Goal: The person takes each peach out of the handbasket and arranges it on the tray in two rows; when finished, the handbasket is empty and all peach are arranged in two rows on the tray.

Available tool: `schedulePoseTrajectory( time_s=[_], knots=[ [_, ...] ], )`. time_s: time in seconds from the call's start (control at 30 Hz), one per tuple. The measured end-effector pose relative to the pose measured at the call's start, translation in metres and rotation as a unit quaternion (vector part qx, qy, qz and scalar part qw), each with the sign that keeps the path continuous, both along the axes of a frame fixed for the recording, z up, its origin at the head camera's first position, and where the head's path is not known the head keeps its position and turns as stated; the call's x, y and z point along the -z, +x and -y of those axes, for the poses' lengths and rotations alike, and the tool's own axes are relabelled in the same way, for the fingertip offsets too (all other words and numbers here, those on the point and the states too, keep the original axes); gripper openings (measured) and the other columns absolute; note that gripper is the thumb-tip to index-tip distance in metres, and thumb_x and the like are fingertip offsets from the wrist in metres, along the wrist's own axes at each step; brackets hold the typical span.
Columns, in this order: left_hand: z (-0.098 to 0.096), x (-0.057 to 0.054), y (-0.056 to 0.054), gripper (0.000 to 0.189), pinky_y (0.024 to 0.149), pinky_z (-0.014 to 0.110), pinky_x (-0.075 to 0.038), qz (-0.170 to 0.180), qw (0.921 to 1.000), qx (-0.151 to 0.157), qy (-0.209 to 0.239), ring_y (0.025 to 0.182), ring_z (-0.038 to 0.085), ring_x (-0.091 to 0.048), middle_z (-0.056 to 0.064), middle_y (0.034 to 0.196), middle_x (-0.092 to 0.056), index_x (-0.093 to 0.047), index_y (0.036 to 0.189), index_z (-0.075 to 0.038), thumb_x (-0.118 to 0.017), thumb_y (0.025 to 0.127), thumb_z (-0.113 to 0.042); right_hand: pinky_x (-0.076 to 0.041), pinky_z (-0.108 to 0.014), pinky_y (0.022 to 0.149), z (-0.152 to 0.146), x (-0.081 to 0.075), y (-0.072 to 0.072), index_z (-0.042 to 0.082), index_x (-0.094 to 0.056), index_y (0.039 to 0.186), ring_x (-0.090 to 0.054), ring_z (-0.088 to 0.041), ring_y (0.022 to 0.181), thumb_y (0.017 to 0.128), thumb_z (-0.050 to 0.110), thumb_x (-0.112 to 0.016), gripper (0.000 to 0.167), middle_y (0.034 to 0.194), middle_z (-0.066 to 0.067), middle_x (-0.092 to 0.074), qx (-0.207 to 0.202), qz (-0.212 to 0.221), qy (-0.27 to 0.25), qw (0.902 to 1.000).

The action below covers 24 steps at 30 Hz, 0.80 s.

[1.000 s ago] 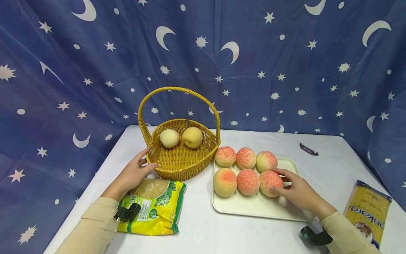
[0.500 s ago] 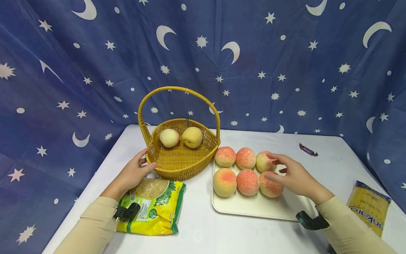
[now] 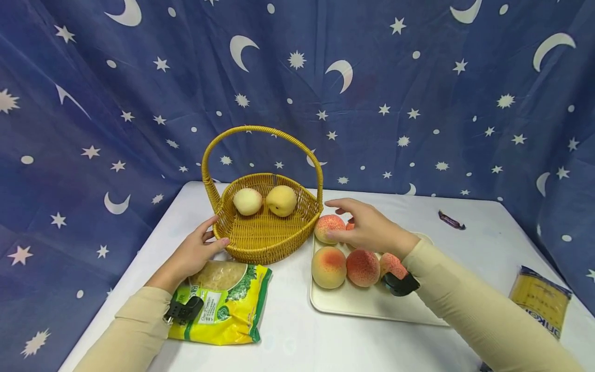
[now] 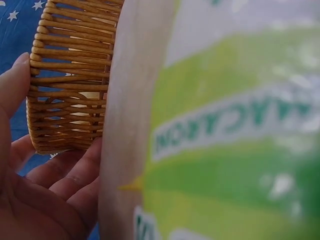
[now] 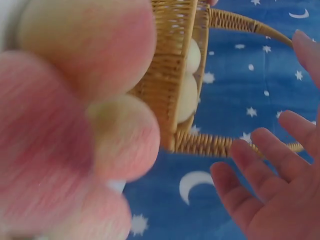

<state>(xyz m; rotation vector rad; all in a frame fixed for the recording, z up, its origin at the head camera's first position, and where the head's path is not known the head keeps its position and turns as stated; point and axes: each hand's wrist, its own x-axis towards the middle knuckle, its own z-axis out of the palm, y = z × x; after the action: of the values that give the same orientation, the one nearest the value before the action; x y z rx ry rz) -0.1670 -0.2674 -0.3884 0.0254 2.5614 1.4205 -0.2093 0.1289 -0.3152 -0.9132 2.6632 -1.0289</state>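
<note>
A wicker basket [image 3: 265,253] with a tall arched handle holds a pale peach [image 3: 248,201] and a yellow peach [image 3: 281,201]. At its left front, my left hand [image 3: 197,252] touches the side, thumb at the rim and fingers relaxed along the wall [image 4: 70,70]. My right hand [image 3: 367,227] is over the tray's back row, fingers spread and holding nothing, as the right wrist view shows. Nearest to it is a red-speckled peach [image 3: 329,227]; it partly covers another. In front lie a yellow-orange peach [image 3: 329,267], a red peach [image 3: 363,267] and a partly hidden peach [image 3: 390,263].
The peaches sit on a cream tray [image 3: 353,306]. A yellow-green food bag [image 3: 232,310] lies under my left forearm. At right are a purple-wrapped candy [image 3: 451,220] and a yellow pasta bag [image 3: 541,299]. A starry blue curtain [image 3: 372,160] hangs behind the table.
My right hand has left the front-right peach and moved left across the tray's back row towards the basket. The left hand and basket have stayed in place.
</note>
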Motion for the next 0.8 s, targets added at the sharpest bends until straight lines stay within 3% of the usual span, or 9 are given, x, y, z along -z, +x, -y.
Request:
schedulePoseTrajectory(
  time_s=[0.17,0.4,0.57,0.8],
  knots=[
    [0.002,0.0,0.0,0.091,0.108,0.061,-0.034,-0.006,1.0,0.001,0.005,0.14,0.048,-0.033,0.035,0.155,-0.027,-0.005,0.163,-0.013,-0.059,0.099,-0.049,-0.051,-0.044,0.093,0.035,0.001,-0.014,0.013,-0.046,0.15,-0.059,-0.032,0.118,0.089,0.037,-0.077,0.073,0.14,-0.012,-0.054,-0.011,0.026,-0.012,0.9995],
    [0.003,0.0,0.0,0.089,0.109,0.062,-0.033,-0.01,0.9999,0.0,-0.001,0.141,0.048,-0.031,0.035,0.154,-0.027,-0.007,0.163,-0.013,-0.059,0.1,-0.047,-0.04,-0.041,0.108,0.076,0.012,-0.034,0.012,-0.04,0.154,-0.049,-0.024,0.133,0.091,0.046,-0.073,0.079,0.152,-0.007,-0.045,-0.012,0.028,0.013,0.9995],
    [0.002,0.001,0.0,0.088,0.109,0.063,-0.031,-0.013,0.9999,0.004,-0.003,0.142,0.048,-0.028,0.035,0.155,-0.026,-0.008,0.163,-0.012,-0.059,0.1,-0.046,-0.036,-0.044,0.111,0.093,0.022,-0.047,0.014,-0.035,0.157,-0.042,-0.028,0.139,0.091,0.05,-0.071,0.083,0.155,-0.009,-0.041,0.015,0.048,0.018,0.9986],
    [0.002,0.001,-0.001,0.089,0.11,0.062,-0.031,-0.011,0.9999,0.004,-0.002,0.144,0.047,-0.026,0.033,0.156,-0.024,-0.008,0.163,-0.013,-0.06,0.099,-0.049,-0.038,-0.044,0.11,0.105,0.036,-0.06,0.014,-0.033,0.157,-0.043,-0.03,0.138,0.092,0.05,-0.07,0.084,0.154,-0.012,-0.042,0.041,0.068,0.024,0.9965]
  ],
)
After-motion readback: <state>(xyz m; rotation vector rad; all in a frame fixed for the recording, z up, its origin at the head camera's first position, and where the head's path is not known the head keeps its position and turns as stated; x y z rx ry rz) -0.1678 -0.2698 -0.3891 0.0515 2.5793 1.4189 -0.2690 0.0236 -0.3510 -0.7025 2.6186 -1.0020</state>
